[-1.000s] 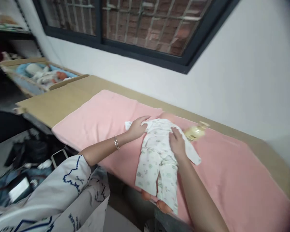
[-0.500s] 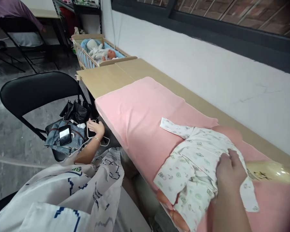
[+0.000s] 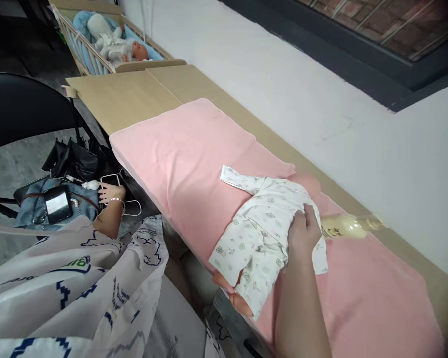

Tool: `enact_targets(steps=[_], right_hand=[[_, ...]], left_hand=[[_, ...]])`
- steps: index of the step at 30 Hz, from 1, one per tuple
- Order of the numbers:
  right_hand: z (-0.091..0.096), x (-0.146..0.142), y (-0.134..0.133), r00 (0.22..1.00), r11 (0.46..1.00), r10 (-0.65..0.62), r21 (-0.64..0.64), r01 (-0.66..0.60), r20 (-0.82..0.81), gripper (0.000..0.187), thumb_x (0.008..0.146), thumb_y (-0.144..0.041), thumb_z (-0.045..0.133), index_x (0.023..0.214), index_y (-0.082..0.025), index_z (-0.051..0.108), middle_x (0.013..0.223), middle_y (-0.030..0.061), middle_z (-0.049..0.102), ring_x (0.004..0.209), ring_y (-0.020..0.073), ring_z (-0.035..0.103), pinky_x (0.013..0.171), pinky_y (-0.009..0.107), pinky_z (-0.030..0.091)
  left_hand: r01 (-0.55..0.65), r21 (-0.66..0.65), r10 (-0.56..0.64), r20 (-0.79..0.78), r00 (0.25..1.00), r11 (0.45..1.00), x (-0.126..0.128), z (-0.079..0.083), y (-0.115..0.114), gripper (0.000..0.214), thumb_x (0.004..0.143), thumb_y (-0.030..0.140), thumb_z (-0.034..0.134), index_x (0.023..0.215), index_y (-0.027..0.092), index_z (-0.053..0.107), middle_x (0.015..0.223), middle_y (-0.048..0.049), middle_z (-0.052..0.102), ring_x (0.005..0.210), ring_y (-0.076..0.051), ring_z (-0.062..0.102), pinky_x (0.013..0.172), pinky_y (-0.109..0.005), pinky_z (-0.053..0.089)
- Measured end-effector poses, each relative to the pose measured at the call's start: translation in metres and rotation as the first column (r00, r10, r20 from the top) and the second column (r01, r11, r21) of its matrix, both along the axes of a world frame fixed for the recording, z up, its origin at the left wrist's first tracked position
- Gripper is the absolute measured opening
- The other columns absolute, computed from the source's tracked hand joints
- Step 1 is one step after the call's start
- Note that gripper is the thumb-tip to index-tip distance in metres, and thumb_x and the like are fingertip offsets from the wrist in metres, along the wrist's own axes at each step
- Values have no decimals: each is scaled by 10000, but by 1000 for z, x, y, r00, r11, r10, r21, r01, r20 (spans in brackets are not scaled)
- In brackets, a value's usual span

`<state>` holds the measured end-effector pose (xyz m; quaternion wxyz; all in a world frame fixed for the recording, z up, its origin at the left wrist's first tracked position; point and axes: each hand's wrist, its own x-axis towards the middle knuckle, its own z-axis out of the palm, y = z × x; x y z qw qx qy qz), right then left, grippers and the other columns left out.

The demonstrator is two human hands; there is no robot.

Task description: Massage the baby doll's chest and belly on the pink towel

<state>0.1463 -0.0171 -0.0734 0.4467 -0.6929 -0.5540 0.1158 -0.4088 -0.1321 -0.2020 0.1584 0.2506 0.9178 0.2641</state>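
A baby doll in a white printed baby outfit (image 3: 246, 231) lies on the pink cloth (image 3: 179, 159). Its feet (image 3: 241, 304) stick out at the table's near edge, and part of its head (image 3: 308, 183) shows at the far side. My right hand (image 3: 304, 231) rests on the outfit's chest, fingers curled closed on the fabric; the fingertips are partly hidden. Off the table to the left, my left hand (image 3: 111, 194) has its fingers stretched out at a white-edged phone (image 3: 110, 180) with a white cable.
A pale yellow bottle (image 3: 345, 226) lies beyond my right hand. A denim bag (image 3: 33, 201) with a dark phone (image 3: 57, 204) on it, and a black bag (image 3: 74, 159), are at the left near a black chair (image 3: 22, 109). A wooden crib (image 3: 153, 64) with a doll stands behind.
The view has shifted right and down, so table and bags appear further left. My right hand stays on the baby outfit. My left hand remains at the white-edged phone.
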Motion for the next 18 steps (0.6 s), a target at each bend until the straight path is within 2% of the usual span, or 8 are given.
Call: enact_targets(steps=[1,2,4,6,8,12,18], right_hand=[[0,1,0,1000,1000,1,1,-1,-4,563,926,-425,504,1407,-153,614,1550,131,524,1486,249,456,1286,470,293],[-1,1,1,1000,1000,5,2,-5,-4,560,928,-422,505,1407,-153,614,1553,131,520,1488,249,453,1286,469,292],[-2,3,2,1000,1000,15,8,-15,10,557,931,-420,504,1407,-151,614,1557,135,515,1492,251,447,1285,470,292],[-3,5,4,999,999,28,13,-29,32,564,936,-424,494,1412,-145,608,1557,140,514,1494,254,443,1286,474,289],[-3,6,4,998,999,34,15,-35,45,573,939,-430,482,1417,-137,602,1558,143,512,1496,252,440,1289,471,284],[-2,5,3,998,999,33,16,-34,47,578,936,-430,478,1416,-135,605,1563,146,505,1499,253,437,1292,464,279],[-2,5,3,998,999,37,9,-37,48,571,936,-425,479,1420,-148,602,1573,142,493,1512,250,416,1295,467,272]], left_hand=[[-167,-101,174,60,983,981,-3,-4,1,572,956,337,693,1455,167,471,1504,-161,483,1313,-312,548,1089,-603,468],[-299,-181,318,87,944,937,-6,-8,2,657,953,345,686,1506,149,392,1551,-194,420,1376,-353,489,1126,-653,402],[-429,-252,465,102,879,867,-8,-14,6,829,953,367,654,1565,72,179,1603,-278,294,1464,-421,360,1155,-715,275],[-462,-256,502,120,857,849,-8,-18,10,958,933,386,641,1547,2,14,1610,-333,223,1499,-447,272,1156,-719,199],[-472,-235,508,129,851,850,-8,-22,12,1004,917,398,636,1540,4,-46,1626,-324,189,1521,-440,219,1173,-701,138],[-492,-181,518,145,843,851,-10,-31,13,1015,900,380,634,1556,23,-54,1654,-309,142,1535,-444,182,1194,-685,58],[-527,-122,540,147,829,841,-7,-36,10,1060,868,384,651,1544,3,-70,1660,-332,42,1543,-441,150,1211,-659,58]])
